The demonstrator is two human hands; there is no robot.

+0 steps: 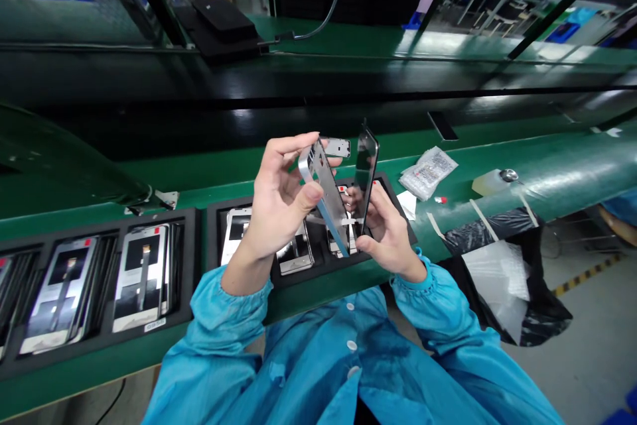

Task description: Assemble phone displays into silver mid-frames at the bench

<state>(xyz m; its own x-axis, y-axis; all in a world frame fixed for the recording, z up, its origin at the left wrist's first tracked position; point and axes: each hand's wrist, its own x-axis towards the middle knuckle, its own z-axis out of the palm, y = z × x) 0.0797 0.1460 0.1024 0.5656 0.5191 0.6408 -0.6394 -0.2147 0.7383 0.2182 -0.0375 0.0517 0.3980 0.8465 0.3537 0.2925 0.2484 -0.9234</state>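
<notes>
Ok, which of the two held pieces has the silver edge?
The frame in the left hand; its rim is silver, while the panel in the right hand is black-edged.

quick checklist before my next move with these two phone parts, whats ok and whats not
1. Left hand grips the silver-edged, flat metal frame: ok
2. Right hand grips the glossy black rectangular panel: ok
3. Upper ends of frame and panel held apart: ok
4. Lower ends free of any link between them: cannot tell
5. Frame's inner face free of dust: cannot tell
6. Both parts lying flat: not ok, both tilted up
</notes>
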